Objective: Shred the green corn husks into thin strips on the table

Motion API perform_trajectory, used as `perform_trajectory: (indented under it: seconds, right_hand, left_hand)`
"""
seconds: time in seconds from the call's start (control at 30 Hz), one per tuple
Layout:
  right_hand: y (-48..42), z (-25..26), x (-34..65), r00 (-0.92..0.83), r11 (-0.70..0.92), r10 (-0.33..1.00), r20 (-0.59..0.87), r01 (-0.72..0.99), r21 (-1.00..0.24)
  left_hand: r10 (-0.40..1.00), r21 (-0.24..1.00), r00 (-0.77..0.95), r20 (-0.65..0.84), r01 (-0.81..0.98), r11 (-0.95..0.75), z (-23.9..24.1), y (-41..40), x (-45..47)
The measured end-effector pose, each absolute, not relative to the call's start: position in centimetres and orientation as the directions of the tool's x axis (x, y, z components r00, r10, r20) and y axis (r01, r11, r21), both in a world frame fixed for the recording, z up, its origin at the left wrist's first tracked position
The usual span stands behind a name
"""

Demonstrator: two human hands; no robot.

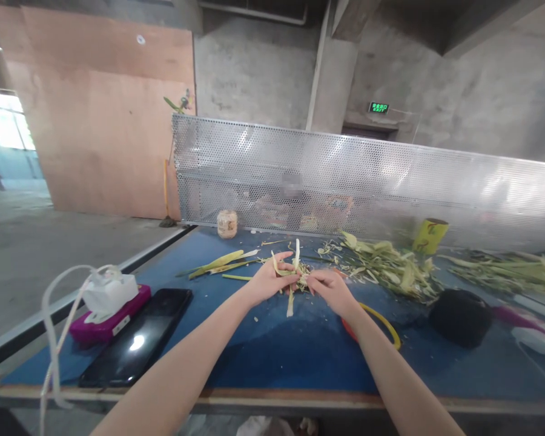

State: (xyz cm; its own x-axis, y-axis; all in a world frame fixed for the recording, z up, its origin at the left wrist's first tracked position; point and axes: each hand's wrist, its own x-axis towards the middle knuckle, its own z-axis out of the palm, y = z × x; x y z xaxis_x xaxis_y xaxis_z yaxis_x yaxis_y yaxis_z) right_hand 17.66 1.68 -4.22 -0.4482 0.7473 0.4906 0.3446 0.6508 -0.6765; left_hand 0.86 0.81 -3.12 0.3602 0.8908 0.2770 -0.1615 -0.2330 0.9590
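Note:
Both my hands meet over the middle of a blue-topped table [263,351]. My left hand [269,280] is closed in a pinch on a bundle of pale yellow-green leaf strips [294,270], some sticking up, one hanging toward me. My right hand [329,287] is closed on the same strips from the right side. A yellow ring with a red piece [381,324] lies under my right wrist. Loose long leaves [222,262] lie to the left of my hands.
A heap of green leaf scraps [386,266] spreads at the right, beside a yellow cup [430,236] and a black round object [461,316]. A black phone [138,345], magenta box [109,318] with white charger lie left. A perforated metal screen [345,175] backs the table; a jar [227,223] stands by it.

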Motion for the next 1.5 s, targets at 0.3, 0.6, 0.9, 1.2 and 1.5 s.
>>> perform_trajectory:
  seconds: [0.3,0.6,0.9,1.2,1.5]
  right_hand:
    - [2.1,-4.6,17.8,-0.425,0.610,0.776,0.465,0.322,-0.724]
    - [2.3,-4.9,17.8,-0.421,0.631,0.766,0.485,0.353,-0.690]
    - [2.5,-5.2,17.4,-0.382,0.567,0.806,0.452,0.281,-0.774]
    - [1.8,-4.8,16.8,-0.356,0.512,0.842,0.405,0.290,-0.809]
    - [2.1,-5.4,16.2,-0.177,0.467,0.875,0.450,0.072,-0.881]
  left_hand:
    - [0.911,0.959,0.312,0.268,-0.174,-0.222,-2.6,0.9,-0.1]
    - [0.862,0.954,0.418,0.288,-0.208,-0.218,-2.9,0.8,0.1]
    - [0.885,0.957,0.367,0.287,-0.072,-0.281,-3.6,1.4,0.1]
    - [0.889,0.919,0.342,0.304,0.142,-0.369,-4.1,1.8,0.0]
    - [0.888,0.952,0.381,0.257,0.059,-0.301,-3.5,1.2,0.6]
